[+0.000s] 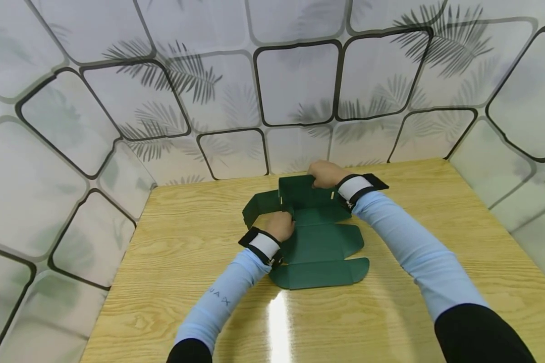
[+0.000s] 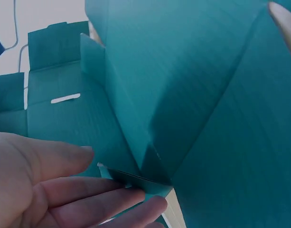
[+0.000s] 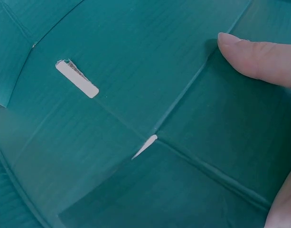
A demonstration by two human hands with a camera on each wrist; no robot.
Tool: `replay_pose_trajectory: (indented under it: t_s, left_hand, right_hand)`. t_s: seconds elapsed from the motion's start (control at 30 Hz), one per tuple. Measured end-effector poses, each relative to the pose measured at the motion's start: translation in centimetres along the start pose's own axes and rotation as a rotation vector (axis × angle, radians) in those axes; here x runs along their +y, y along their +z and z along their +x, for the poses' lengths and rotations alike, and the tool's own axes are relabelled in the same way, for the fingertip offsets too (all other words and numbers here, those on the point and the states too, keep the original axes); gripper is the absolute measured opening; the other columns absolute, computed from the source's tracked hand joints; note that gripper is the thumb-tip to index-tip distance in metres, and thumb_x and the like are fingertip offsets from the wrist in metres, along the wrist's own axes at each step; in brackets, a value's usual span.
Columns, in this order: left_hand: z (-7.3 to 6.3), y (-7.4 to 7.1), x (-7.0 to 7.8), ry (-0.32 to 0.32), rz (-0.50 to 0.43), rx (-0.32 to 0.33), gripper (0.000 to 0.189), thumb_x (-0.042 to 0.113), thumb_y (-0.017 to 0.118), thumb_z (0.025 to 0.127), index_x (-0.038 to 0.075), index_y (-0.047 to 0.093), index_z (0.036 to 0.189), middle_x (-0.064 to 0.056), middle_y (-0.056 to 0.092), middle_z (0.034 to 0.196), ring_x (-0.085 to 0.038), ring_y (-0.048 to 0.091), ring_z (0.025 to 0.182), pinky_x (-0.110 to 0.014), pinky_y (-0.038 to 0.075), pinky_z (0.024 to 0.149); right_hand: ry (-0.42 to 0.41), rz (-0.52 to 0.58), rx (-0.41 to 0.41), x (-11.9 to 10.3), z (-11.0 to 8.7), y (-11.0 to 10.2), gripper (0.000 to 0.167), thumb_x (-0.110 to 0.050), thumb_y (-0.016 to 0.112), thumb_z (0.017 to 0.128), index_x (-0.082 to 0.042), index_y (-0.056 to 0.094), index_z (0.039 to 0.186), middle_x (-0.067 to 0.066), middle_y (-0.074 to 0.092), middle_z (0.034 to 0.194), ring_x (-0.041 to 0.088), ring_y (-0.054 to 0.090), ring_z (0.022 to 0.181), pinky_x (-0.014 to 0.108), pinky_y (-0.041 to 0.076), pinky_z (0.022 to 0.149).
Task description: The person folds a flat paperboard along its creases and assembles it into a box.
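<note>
A dark green cardboard box [image 1: 320,242], partly unfolded, lies on the wooden table with its back panel [image 1: 295,189] raised. My right hand [image 1: 328,174] grips the top edge of that panel; in the right wrist view the thumb [image 3: 249,59] presses on the green board near a crease. At the box's left side is my left hand [image 1: 279,226]. In the left wrist view its fingers [image 2: 98,202] curl around a small folded flap [image 2: 131,178], with the thumb on the other side. A side flap [image 1: 259,204] stands up at the left. The right fingertips behind the panel are hidden.
The wooden table [image 1: 186,262] extends around the box. A patterned curtain [image 1: 295,85] hangs behind the table and along both sides. Narrow slots [image 3: 78,78] are cut through the cardboard near its creases. Light glares off the table's front.
</note>
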State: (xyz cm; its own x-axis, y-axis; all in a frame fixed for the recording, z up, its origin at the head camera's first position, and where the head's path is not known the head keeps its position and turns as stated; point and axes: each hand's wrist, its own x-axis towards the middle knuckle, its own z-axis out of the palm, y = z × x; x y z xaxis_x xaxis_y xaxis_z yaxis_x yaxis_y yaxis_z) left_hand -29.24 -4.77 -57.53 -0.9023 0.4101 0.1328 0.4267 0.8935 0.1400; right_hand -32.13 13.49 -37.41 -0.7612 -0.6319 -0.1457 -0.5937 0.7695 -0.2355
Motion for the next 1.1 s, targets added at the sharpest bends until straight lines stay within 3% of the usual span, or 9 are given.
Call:
replay_pose_trajectory:
  t_s: [0.03, 0.17, 0.23, 0.33, 0.43, 0.5, 0.77, 0.9, 1.1]
  left_hand:
    - [0.3, 1.0, -0.3, 0.025, 0.016, 0.036, 0.045, 0.034, 0.045, 0.101, 0.008, 0.069, 0.073, -0.007, 0.066, 0.069, -0.02, 0.061, 0.059, -0.033, 0.047, 0.05]
    - [-0.4, -2.1, 2.2, -0.065, 0.024, -0.06, 0.036, 0.024, 0.051, 0.098, 0.007, 0.07, 0.074, -0.01, 0.069, 0.073, -0.022, 0.064, 0.063, -0.035, 0.049, 0.048]
    - [-0.6, -1.6, 2.4, -0.052, 0.058, -0.001, 0.033, 0.021, 0.05, 0.096, 0.009, 0.069, 0.072, -0.009, 0.068, 0.072, -0.021, 0.063, 0.06, -0.034, 0.046, 0.044]
    - [0.8, 1.6, 1.4, -0.091, 0.073, -0.058, 0.028, 0.019, 0.05, 0.094, 0.01, 0.071, 0.077, -0.01, 0.07, 0.079, -0.023, 0.065, 0.066, -0.042, 0.052, 0.053]
    - [1.0, 1.2, 1.7, -0.105, 0.107, -0.125, 0.031, 0.019, 0.046, 0.097, 0.011, 0.073, 0.084, -0.009, 0.072, 0.087, -0.024, 0.068, 0.075, -0.048, 0.054, 0.066]
    - [1.8, 3.5, 1.1, -0.077, 0.179, -0.083, 0.025, 0.016, 0.05, 0.092, 0.013, 0.072, 0.08, -0.007, 0.071, 0.083, -0.023, 0.067, 0.071, -0.047, 0.054, 0.065]
    - [3.5, 3.6, 4.9, -0.208, 0.314, -0.263, 0.022, 0.022, 0.056, 0.094, 0.024, 0.077, 0.099, 0.002, 0.074, 0.099, -0.02, 0.069, 0.088, -0.054, 0.049, 0.089]
    - [2.8, -1.6, 7.3, -0.282, 0.304, -0.403, 0.025, 0.025, 0.054, 0.098, 0.023, 0.073, 0.114, 0.003, 0.072, 0.113, -0.018, 0.066, 0.103, -0.053, 0.043, 0.1]
    - [0.6, -7.7, 6.8, -0.21, 0.2, -0.36, 0.032, 0.043, 0.062, 0.092, 0.018, 0.075, 0.107, 0.0, 0.073, 0.109, -0.018, 0.068, 0.1, -0.055, 0.044, 0.097]
  right_hand:
    - [0.001, 0.0, 0.0, 0.0, 0.0, 0.0, 0.034, 0.0, 0.07, 0.083, -0.012, 0.044, 0.064, -0.003, 0.034, 0.061, 0.015, 0.039, 0.059, 0.031, 0.034, 0.062]
    - [-0.001, -0.003, -0.001, 0.1, -0.1, 0.1, 0.031, 0.0, 0.07, 0.083, -0.011, 0.047, 0.066, -0.002, 0.036, 0.063, 0.016, 0.041, 0.06, 0.032, 0.036, 0.063]
    - [0.0, -0.002, -0.004, 0.1, -0.1, 0.0, 0.029, 0.0, 0.07, 0.083, -0.01, 0.048, 0.066, -0.002, 0.037, 0.063, 0.016, 0.041, 0.061, 0.032, 0.037, 0.063]
    - [-0.002, 0.0, -0.005, 0.1, -0.2, 0.0, 0.033, 0.001, 0.069, 0.083, -0.012, 0.046, 0.064, -0.003, 0.034, 0.062, 0.015, 0.039, 0.06, 0.031, 0.036, 0.063]
    - [-0.002, 0.003, -0.001, 0.1, -0.3, 0.0, 0.033, 0.001, 0.069, 0.084, -0.011, 0.045, 0.064, -0.002, 0.034, 0.061, 0.016, 0.039, 0.059, 0.032, 0.035, 0.062]
    - [0.001, 0.0, 0.01, 0.1, -0.4, 0.0, 0.026, 0.0, 0.07, 0.083, -0.008, 0.052, 0.067, -0.001, 0.039, 0.063, 0.016, 0.044, 0.061, 0.032, 0.04, 0.063]
    - [-0.001, 0.007, 0.009, 0.1, -0.9, -0.2, 0.025, 0.001, 0.069, 0.084, -0.007, 0.051, 0.067, 0.0, 0.037, 0.063, 0.017, 0.04, 0.061, 0.033, 0.036, 0.063]
    - [0.002, 0.005, 0.0, -0.2, -0.8, -0.3, 0.033, 0.001, 0.067, 0.085, -0.011, 0.044, 0.065, -0.002, 0.035, 0.065, 0.015, 0.037, 0.061, 0.031, 0.033, 0.063]
    - [0.015, 0.022, -0.014, -0.4, -0.4, -0.1, 0.032, 0.001, 0.066, 0.086, -0.01, 0.043, 0.066, -0.001, 0.034, 0.065, 0.016, 0.036, 0.061, 0.032, 0.033, 0.063]
